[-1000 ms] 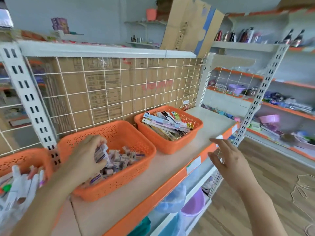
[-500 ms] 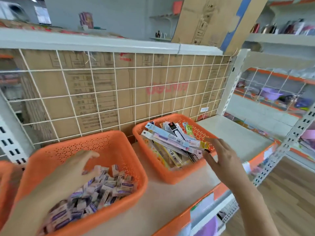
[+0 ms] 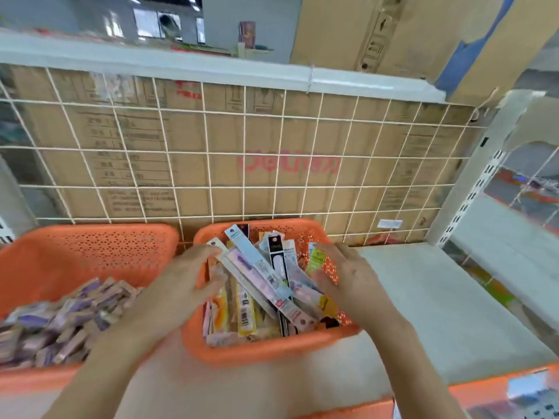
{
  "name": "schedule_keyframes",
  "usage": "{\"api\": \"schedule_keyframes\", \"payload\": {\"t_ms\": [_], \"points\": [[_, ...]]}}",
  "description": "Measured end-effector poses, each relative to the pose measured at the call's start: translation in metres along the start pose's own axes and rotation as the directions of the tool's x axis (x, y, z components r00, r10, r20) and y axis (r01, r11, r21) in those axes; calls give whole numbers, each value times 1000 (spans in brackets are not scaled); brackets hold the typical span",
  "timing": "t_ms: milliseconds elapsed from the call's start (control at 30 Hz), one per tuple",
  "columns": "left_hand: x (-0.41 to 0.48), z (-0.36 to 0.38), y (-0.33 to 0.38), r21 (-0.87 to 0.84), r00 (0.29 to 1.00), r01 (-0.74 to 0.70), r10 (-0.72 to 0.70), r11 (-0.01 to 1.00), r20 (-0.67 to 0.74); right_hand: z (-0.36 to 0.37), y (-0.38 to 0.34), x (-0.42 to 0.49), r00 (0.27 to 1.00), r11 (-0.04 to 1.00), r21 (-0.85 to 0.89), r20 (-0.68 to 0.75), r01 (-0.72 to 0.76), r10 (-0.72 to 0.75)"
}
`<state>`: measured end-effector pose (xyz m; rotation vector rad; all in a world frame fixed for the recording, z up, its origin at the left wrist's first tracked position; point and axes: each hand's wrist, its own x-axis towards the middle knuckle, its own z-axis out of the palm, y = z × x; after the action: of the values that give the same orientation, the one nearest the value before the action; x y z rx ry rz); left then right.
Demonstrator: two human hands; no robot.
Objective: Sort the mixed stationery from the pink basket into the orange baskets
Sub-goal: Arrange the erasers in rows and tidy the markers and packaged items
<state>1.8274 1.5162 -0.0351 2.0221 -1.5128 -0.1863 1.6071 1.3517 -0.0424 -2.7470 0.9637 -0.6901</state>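
The long packets point(image 3: 260, 267) lie in the right orange basket point(image 3: 272, 349), their long axis pointing away from the person, between the left hand point(image 3: 178, 288) and the right hand point(image 3: 351, 276), both equally near, fingers loose, grasping nothing.

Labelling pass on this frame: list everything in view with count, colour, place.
left orange basket: one, orange, shelf left
small packets: many, purple and beige, in the left orange basket
right orange basket: one, orange, shelf centre
long packs: many, mixed colours, piled in the right orange basket
shelf: one, pale with orange front edge, under both baskets
wire grid: one, white, behind the baskets
cardboard: count unclear, brown, behind the wire grid
slotted post: one, white, right of the wire grid
left hand: one, touches the long packs' left side
right hand: one, at their right side
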Motion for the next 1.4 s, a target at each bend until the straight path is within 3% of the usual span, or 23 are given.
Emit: {"api": "schedule_keyframes", "payload": {"t_ms": [133,233,367,500,633,700,833,933,1033,1133,1233,1400], "points": [[13,44,21,-17,961,236,-230,972,152,9,2,13,990,992,103,108,75,-87],[23,62,30,-42,894,433,-422,901,153,22,4,21,978,993,97,191,67,-85],[34,69,28,-98,796,600,-582,794,164,31,-3,33,937,998,-14,343,-63,64],[39,69,22,-150,812,560,-505,815,290,30,-8,45,780,963,113,613,-244,126],[47,65,29,-197,791,552,-434,810,432,46,-5,58,700,936,207,712,-284,55],[49,67,26,-267,805,533,-383,803,453,52,-5,61,711,920,275,703,-278,5],[51,70,18,-356,806,582,-462,731,369,64,-6,64,818,914,354,573,-195,-47],[51,71,13,-442,781,624,-534,644,325,65,-5,66,862,865,440,507,-243,-16],[56,73,7,-497,787,608,-556,620,268,57,-1,62,904,788,545,427,-287,34],[58,69,10,-547,791,583,-572,601,216,51,4,59,863,721,567,498,-399,85],[59,69,3,-518,813,568,-535,640,230,46,2,60,775,805,367,608,-466,172],[56,66,-13,-423,845,533,-441,733,301,44,1,59,687,819,320,717,-477,120]]}}
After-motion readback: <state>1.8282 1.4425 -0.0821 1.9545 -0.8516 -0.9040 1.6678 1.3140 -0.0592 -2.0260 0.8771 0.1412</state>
